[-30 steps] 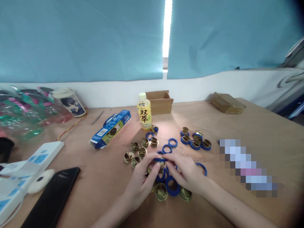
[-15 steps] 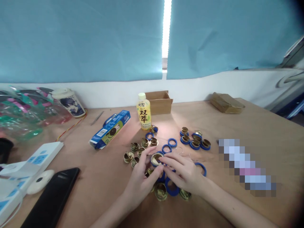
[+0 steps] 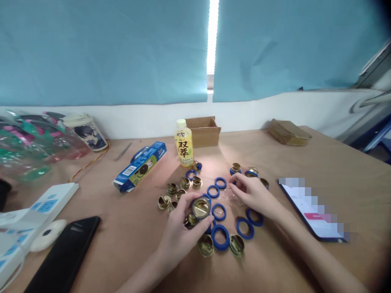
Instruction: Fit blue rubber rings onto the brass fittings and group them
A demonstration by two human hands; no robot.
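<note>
Pinching a round brass piece (image 3: 201, 207) by its edge, the left hand (image 3: 179, 234) is tilting its open face upward above the table (image 3: 143, 228). The right hand (image 3: 252, 193) is hovering among thin wire rings (image 3: 227, 200), finger and thumb nearly meeting; I'm not able to tell whether they are gripping one.

As I'm judging it, the brass piece could be slipping if the left fingers are holding too little of its rim, and it would be landing among the blue rings (image 3: 213, 238) and loose brass cups (image 3: 205, 245) lying close below. Those fine wires could be snagging on each other or escaping the fingertips, being so thin, and a dragging right wrist could be nudging the nearer blue rings.

The left fingers are hiding some parts beneath them, the right hand is covering part of the blue-rimmed group (image 3: 236, 167) behind it, and coarse blocks are masking much of the lit phone (image 3: 316, 224).
</note>
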